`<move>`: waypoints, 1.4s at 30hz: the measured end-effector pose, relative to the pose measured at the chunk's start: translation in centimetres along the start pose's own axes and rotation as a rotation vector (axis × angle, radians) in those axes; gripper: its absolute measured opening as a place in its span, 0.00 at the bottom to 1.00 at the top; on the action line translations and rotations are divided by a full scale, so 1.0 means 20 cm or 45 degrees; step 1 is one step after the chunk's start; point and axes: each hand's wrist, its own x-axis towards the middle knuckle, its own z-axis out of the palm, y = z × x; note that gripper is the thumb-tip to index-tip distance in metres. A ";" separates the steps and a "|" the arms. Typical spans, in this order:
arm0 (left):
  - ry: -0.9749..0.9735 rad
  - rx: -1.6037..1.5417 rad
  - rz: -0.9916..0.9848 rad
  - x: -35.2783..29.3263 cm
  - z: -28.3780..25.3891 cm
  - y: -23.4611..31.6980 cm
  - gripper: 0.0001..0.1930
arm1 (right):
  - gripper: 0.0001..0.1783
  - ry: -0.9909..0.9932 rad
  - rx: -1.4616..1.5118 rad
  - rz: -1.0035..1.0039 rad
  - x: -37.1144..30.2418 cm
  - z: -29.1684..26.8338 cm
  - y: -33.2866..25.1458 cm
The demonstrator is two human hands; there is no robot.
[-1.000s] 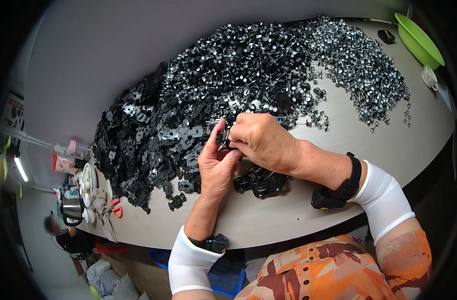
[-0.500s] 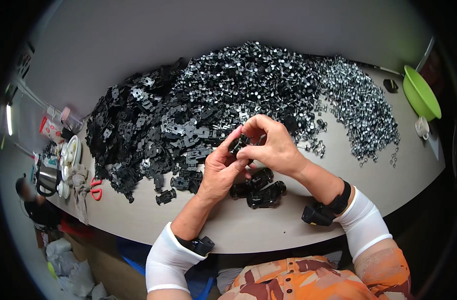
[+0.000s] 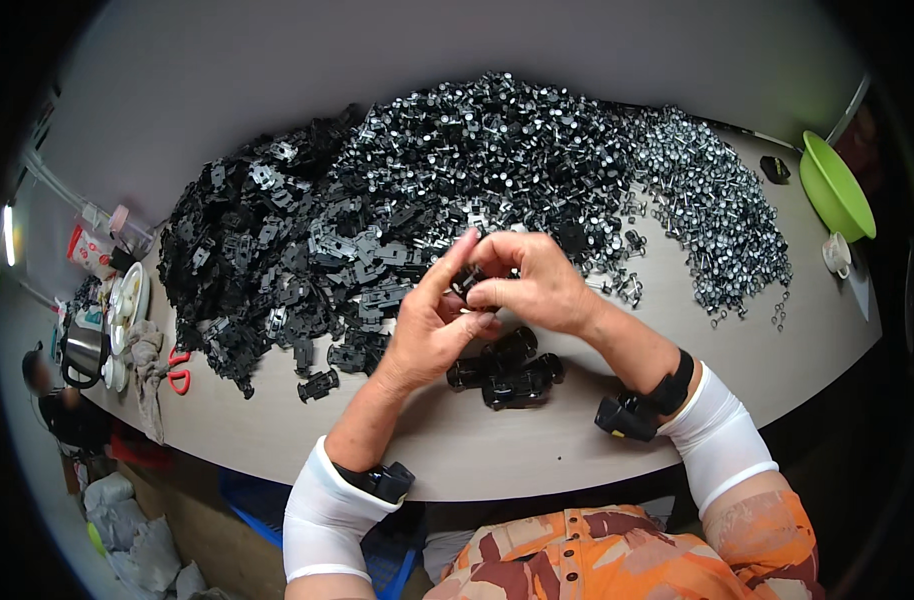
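My left hand (image 3: 423, 330) and my right hand (image 3: 539, 284) meet over the middle of the table, both closed on a small black toy-car chassis (image 3: 465, 281). Fingers cover most of it. Below them lie several black chassis with wheels (image 3: 522, 383), grouped on the bare tabletop. A single black chassis (image 3: 318, 386) rests apart to the left. Just beyond my hands spreads a heap of flat black chassis plates (image 3: 267, 250), and beside it a heap of black wheels on silver axles (image 3: 497, 130).
Small silver-and-black wheel pieces (image 3: 722, 220) trail down the right side. A green basin (image 3: 837, 187) and a white cup (image 3: 836, 255) stand far right. Red-handled scissors (image 3: 179, 372), a rag (image 3: 147, 375) and a kettle (image 3: 84, 352) are at left; a person (image 3: 67, 410) is beyond.
Both hands stay together on the chassis. My left index finger now reaches up straighter, and my right fingers have curled further over the part. The whole view has shifted slightly.
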 end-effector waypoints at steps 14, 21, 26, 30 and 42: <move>-0.030 1.402 -0.110 -0.06 -0.07 0.02 0.09 | 0.13 -0.271 -0.732 0.017 -0.04 -0.10 -0.01; 0.017 1.227 0.012 -0.02 -0.06 0.05 0.07 | 0.09 -0.152 -0.901 0.025 -0.06 -0.13 -0.01; -0.402 1.306 0.228 -0.01 -0.02 0.02 0.18 | 0.09 -0.114 -0.975 -0.006 -0.05 -0.18 0.02; -0.313 1.201 0.212 0.00 -0.07 -0.01 0.15 | 0.10 -0.093 -1.011 -0.034 -0.05 -0.17 -0.03; 0.203 -0.139 -0.402 -0.03 -0.15 -0.02 0.11 | 0.09 -0.302 -0.933 -0.059 -0.07 -0.06 -0.03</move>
